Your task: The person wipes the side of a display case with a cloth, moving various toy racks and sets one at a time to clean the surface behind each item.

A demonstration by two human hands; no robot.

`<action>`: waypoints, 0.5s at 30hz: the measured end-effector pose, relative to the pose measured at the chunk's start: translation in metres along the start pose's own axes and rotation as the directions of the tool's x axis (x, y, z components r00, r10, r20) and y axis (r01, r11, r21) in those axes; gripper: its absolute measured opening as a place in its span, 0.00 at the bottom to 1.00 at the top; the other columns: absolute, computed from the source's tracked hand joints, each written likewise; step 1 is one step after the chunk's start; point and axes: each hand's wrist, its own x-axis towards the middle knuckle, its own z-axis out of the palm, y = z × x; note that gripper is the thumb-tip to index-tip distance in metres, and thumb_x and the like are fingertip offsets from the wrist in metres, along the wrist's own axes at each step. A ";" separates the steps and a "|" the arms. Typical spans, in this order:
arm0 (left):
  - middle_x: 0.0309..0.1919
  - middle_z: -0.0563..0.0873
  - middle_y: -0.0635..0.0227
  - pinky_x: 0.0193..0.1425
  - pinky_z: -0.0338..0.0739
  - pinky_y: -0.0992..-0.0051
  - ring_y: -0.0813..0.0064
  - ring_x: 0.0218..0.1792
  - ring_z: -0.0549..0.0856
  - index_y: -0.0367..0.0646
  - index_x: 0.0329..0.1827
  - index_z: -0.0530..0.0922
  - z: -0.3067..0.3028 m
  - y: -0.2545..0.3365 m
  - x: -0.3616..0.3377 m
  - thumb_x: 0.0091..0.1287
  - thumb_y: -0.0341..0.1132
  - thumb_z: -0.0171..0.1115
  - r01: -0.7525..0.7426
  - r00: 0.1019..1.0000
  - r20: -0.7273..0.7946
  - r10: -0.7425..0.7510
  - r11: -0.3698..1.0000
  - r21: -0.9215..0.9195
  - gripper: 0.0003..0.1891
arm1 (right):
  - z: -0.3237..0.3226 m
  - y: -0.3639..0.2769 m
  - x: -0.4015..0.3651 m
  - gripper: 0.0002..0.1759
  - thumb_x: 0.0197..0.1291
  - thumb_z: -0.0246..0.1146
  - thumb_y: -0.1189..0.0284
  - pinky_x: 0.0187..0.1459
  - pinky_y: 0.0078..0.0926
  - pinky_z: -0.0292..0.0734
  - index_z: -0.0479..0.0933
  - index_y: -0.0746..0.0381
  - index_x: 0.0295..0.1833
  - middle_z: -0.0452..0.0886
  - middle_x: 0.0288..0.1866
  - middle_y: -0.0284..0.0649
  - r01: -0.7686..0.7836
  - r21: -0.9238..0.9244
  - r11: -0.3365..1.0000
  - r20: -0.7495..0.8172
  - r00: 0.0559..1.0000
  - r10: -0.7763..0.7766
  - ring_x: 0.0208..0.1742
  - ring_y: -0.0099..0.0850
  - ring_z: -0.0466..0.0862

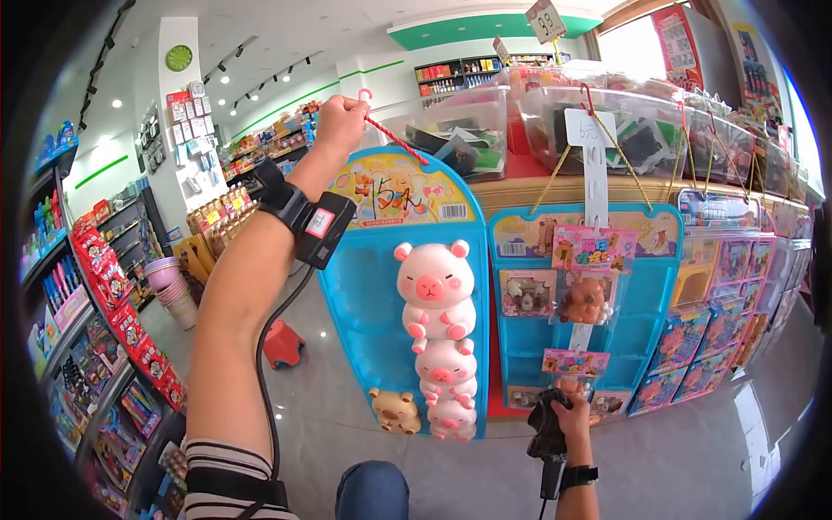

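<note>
My left hand (341,124) is raised and closed on the red cord (397,139) of a blue display board (360,277), just below a pink hook (364,94). On that board sit a large pink pig-like toy (436,290), two smaller pink ones below it and a tan animal toy (395,411) at the bottom left. Low on the right, my right hand (574,418) has its fingers closed at the bottom of a bagged brown toy (572,384) on a hanging strip. A similar bagged toy (586,299) hangs above it, before a second blue board (654,277).
Clear plastic bins (607,121) of packets stand along the counter top. More boxed toys (693,338) hang at the right. Stocked shelves (104,381) line the left, with a red stool (282,344) and stacked pink buckets (170,286) on the floor.
</note>
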 end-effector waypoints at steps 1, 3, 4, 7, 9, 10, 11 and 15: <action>0.19 0.78 0.64 0.27 0.70 0.77 0.76 0.22 0.76 0.35 0.25 0.73 0.003 0.001 0.001 0.51 0.32 0.60 0.015 1.000 -0.009 -0.015 0.999 0.043 0.08 | -0.002 -0.001 -0.001 0.16 0.37 0.63 0.74 0.37 0.27 0.72 0.77 0.66 0.37 0.79 0.28 0.47 -0.015 0.023 1.000 -0.017 1.000 0.015 0.31 0.35 0.80; 0.20 0.79 0.60 0.29 0.72 0.73 0.69 0.24 0.79 0.36 0.25 0.72 0.008 0.006 0.000 0.50 0.33 0.60 0.045 0.999 -0.028 -0.041 0.991 0.130 0.09 | -0.007 -0.008 -0.002 0.16 0.37 0.63 0.74 0.36 0.27 0.72 0.77 0.66 0.37 0.79 0.28 0.46 -0.044 0.071 0.997 -0.051 0.998 0.048 0.31 0.35 0.80; 0.21 0.79 0.59 0.30 0.72 0.71 0.66 0.25 0.79 0.36 0.25 0.72 0.012 0.011 -0.004 0.50 0.33 0.60 0.021 0.999 -0.046 -0.009 0.966 0.257 0.08 | -0.010 -0.013 -0.001 0.16 0.37 0.63 0.74 0.36 0.27 0.72 0.77 0.65 0.37 0.79 0.28 0.47 -0.049 0.037 0.998 -0.059 0.997 0.052 0.31 0.36 0.80; 0.24 0.79 0.54 0.31 0.72 0.66 0.59 0.29 0.80 0.38 0.25 0.72 0.019 0.021 -0.014 0.50 0.33 0.58 -0.016 0.994 -0.085 0.071 0.853 0.522 0.08 | -0.010 -0.021 -0.001 0.16 0.37 0.63 0.75 0.37 0.28 0.72 0.77 0.65 0.38 0.79 0.29 0.47 -0.063 -0.025 0.998 -0.080 0.995 0.061 0.32 0.37 0.80; 0.26 0.79 0.52 0.32 0.72 0.63 0.55 0.31 0.79 0.40 0.26 0.71 0.025 0.022 -0.017 0.52 0.34 0.57 -0.004 0.990 -0.116 0.085 0.824 0.567 0.07 | -0.006 -0.019 0.001 0.17 0.37 0.63 0.75 0.38 0.29 0.72 0.77 0.65 0.38 0.79 0.30 0.48 -0.073 -0.018 0.997 -0.096 0.993 0.071 0.34 0.39 0.80; 0.26 0.79 0.52 0.32 0.71 0.62 0.54 0.31 0.79 0.40 0.27 0.71 0.028 0.020 -0.017 0.52 0.34 0.56 -0.009 0.986 -0.129 0.107 0.802 0.598 0.07 | -0.006 -0.018 0.002 0.17 0.37 0.63 0.75 0.39 0.29 0.72 0.77 0.65 0.38 0.79 0.30 0.48 -0.060 -0.007 0.998 -0.088 0.994 0.059 0.34 0.39 0.80; 0.26 0.79 0.52 0.32 0.71 0.61 0.53 0.31 0.79 0.40 0.28 0.70 0.030 0.016 -0.016 0.53 0.34 0.54 -0.017 0.982 -0.135 0.129 0.782 0.623 0.07 | -0.006 -0.015 0.003 0.17 0.37 0.63 0.75 0.39 0.29 0.72 0.77 0.64 0.38 0.79 0.30 0.48 -0.054 0.005 0.999 -0.087 0.995 0.054 0.35 0.40 0.80; 0.27 0.79 0.51 0.31 0.70 0.57 0.50 0.32 0.78 0.40 0.33 0.67 0.038 0.003 -0.017 0.55 0.34 0.51 -0.164 0.978 0.000 0.210 0.766 0.622 0.08 | -0.012 -0.010 0.004 0.17 0.37 0.64 0.73 0.44 0.29 0.69 0.77 0.65 0.39 0.77 0.39 0.53 -0.136 0.058 0.989 -0.097 0.985 0.141 0.42 0.41 0.78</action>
